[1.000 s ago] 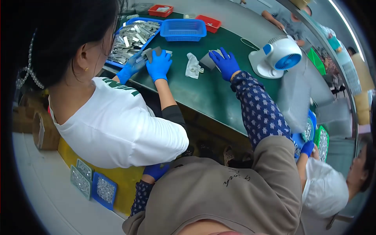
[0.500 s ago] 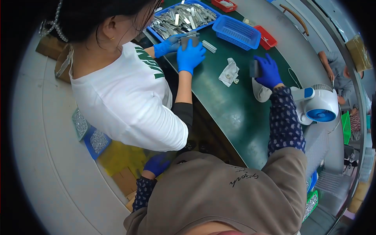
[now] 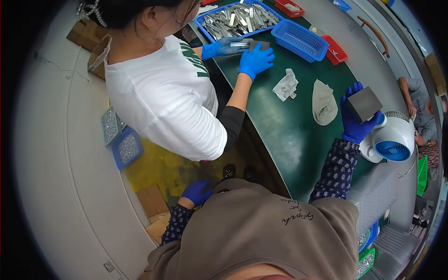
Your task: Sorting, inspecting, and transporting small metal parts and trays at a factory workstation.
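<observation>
My right hand (image 3: 357,120), in a dark blue glove, is raised over the right side of the green table (image 3: 275,126). A dark grey square block (image 3: 365,103) lies across it, flat face up, with the fingers and thumb round its edges. Just right of this hand stands a white and blue fan (image 3: 389,140). To its left, a light grey cloth (image 3: 324,102) is spread on the table. Down at my left side, off the table, hangs my left hand (image 3: 197,192), also gloved, fingers stretched out and nothing visible in them.
At my left a co-worker's gloved hands (image 3: 254,60) hold metal strips and a grey block. Beyond are a blue tray (image 3: 200,21) heaped with metal strips, a blue basket (image 3: 298,44) and a red tray (image 3: 335,50). A crumpled white cloth (image 3: 285,85) lies mid-table.
My right hand has moved right and toward the fan, turning the block's broad face upward. The light grey cloth now shows fully. The whole view has shifted slightly.
</observation>
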